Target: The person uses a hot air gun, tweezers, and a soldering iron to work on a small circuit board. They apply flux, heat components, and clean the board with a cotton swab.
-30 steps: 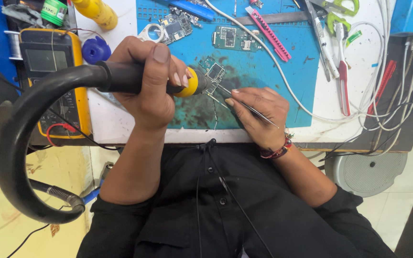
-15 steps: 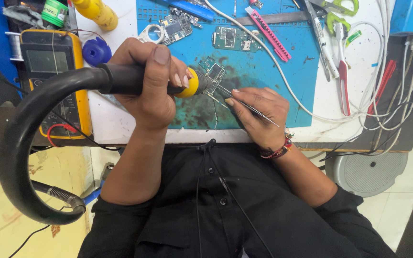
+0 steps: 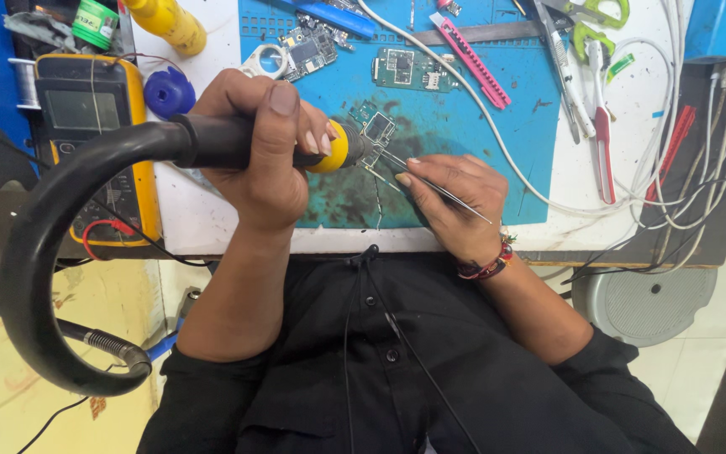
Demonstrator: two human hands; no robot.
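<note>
Two bare hands work over a blue mat [image 3: 481,160] on a white workbench [image 3: 632,151], seen from above by the person wearing the camera. Nearest the viewer is the person's black shirt [image 3: 397,361], with both forearms reaching up from it toward the bench edge. The left hand [image 3: 266,151] is wrapped tight around the black handle of a hot-air tool [image 3: 245,141], thumb lying along the top; a thick black hose [image 3: 35,252] loops from the handle down and round to the left. The tool's yellow collar and metal nozzle point right, ending just beside a small circuit board [image 3: 377,130] that lies on a dark-stained patch of the mat. The right hand [image 3: 455,197], with a beaded band at the wrist, is closed around thin metal tweezers [image 3: 430,183], whose tips reach the same small board from the right. To the left of the mat sits a yellow meter [image 3: 94,126] with a grey screen, and a blue round cap [image 3: 170,91] lies beside it. Farther back on the mat are a green circuit board [image 3: 405,67], a second board beside a small ring, and a pink knife [image 3: 470,59]. A white cable [image 3: 497,134] curves across the mat. At the far right lie green-handled scissors [image 3: 594,34] and a red-handled tool [image 3: 602,151].
</note>
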